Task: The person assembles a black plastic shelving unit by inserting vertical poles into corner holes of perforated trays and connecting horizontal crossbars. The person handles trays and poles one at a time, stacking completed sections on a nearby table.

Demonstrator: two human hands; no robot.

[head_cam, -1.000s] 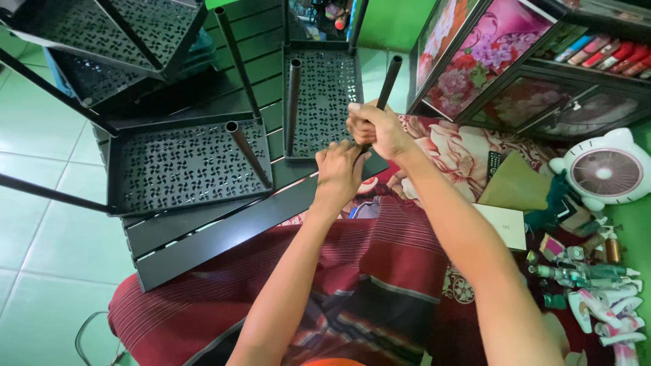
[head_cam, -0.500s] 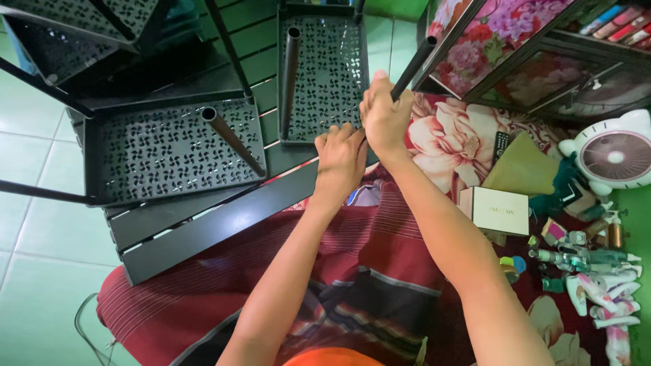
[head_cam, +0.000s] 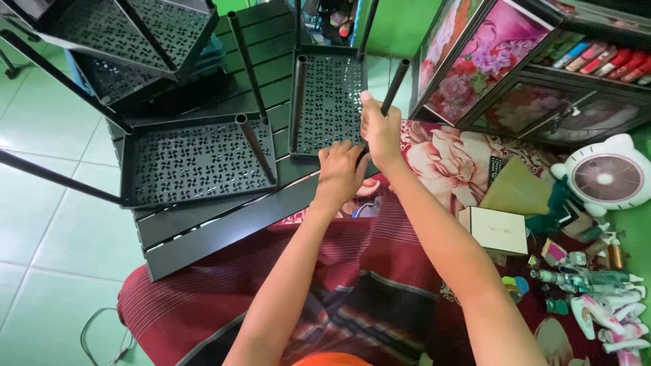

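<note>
**Two hands on one black pole**

Two hands meet at the near right corner of a small black tray with a punched pattern. The right hand is clamped round a thin black pole, fingers wrapped tight near its lower end. The pole's long axis runs from the hands up and away to the right, its open round end pointing toward the flowered cabinet. The left hand sits just below, fingers curled down over the tray's corner and the base of the pole; how firmly it grips cannot be told.

The tray lies on dark slatted boards, with another pole standing at its left edge. A larger tray of the same kind lies to the left. A striped red cloth spreads under the arms. Well off to the right sit a white box and a small round fan.
</note>
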